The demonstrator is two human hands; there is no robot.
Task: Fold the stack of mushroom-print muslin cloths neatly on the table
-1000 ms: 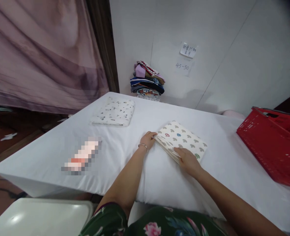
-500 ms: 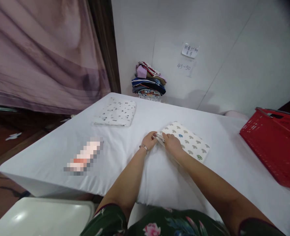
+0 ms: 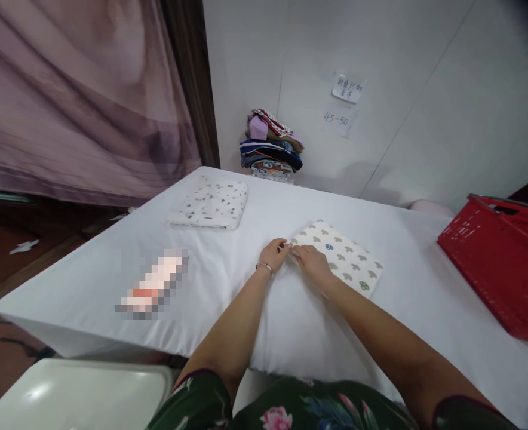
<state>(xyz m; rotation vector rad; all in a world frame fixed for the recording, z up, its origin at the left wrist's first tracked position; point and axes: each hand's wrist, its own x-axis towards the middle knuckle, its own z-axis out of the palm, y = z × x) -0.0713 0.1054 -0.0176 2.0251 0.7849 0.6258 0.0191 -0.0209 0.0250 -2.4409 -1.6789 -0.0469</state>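
Note:
A folded white cloth (image 3: 351, 258) printed with grey mushroom shapes, plus a blue and a green one, lies at an angle on the table. At its left corner, the fingers of my left hand (image 3: 275, 255) are pinched on the fabric edge; a bracelet circles that wrist. Right beside it, my right hand (image 3: 312, 265) has its fingers bent over the same corner, gripping the cloth. Most of the pinched fabric is hidden under my fingers. Farther off to the left lies another folded cloth (image 3: 214, 203), white with small dark prints.
The white-covered table (image 3: 219, 272) holds a pixelated oblong item (image 3: 154, 283) at left and a red plastic basket (image 3: 501, 269) at right. A stack of folded clothes (image 3: 270, 148) stands against the wall. A pale stool (image 3: 76, 394) is at lower left, a curtain (image 3: 80, 89) behind.
My left hand has shifted slightly right, closer to my right hand at the cloth's corner. The loose folds that showed between the fingers are now mostly covered. The cloth has barely moved.

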